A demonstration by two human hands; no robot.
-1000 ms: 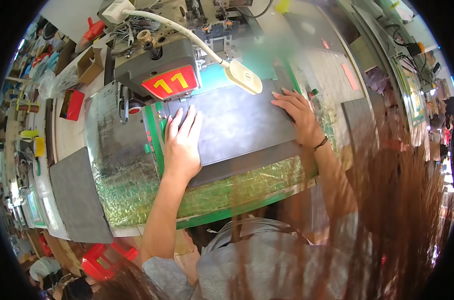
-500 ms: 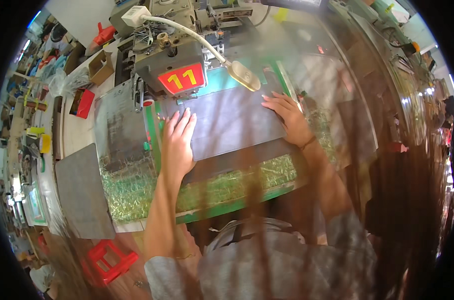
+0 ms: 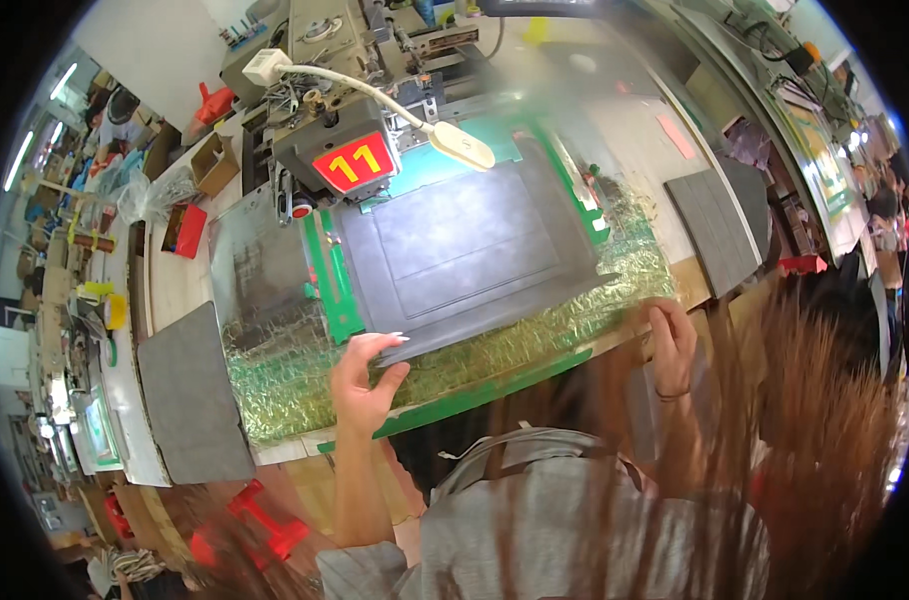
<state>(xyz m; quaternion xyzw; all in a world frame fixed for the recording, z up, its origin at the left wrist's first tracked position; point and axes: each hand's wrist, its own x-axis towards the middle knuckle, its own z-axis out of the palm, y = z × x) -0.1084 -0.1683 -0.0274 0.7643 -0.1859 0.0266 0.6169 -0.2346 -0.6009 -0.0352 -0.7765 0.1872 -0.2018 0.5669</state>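
Shiny gold and green wrap (image 3: 285,395) covers the front of the bench (image 3: 170,285), where a big gray sheet (image 3: 460,220) lies. Thin lines on the gray sheet make boxes, and white light falls on its middle. Behind the gray sheet and a bit to its left is a machine (image 3: 297,150) with a red sign (image 3: 353,163). A white lamp (image 3: 462,147) on a bendy neck hangs near the back of the gray sheet. One green strip (image 3: 347,310) runs along its left side and another green strip (image 3: 601,234) along its right side.

The left hand (image 3: 363,388) is at the front left corner of the gray sheet. Its thumb and fingers are bent with a gap between them; I can't tell if the tips touch the sheet. The right hand (image 3: 672,345) is past the right front corner, off the gray sheet, by the bench's front edge. Its fingers are curled in, and I can't tell if they pinch anything.

Well to the left of the gray sheet lies a plain gray piece (image 3: 195,395).
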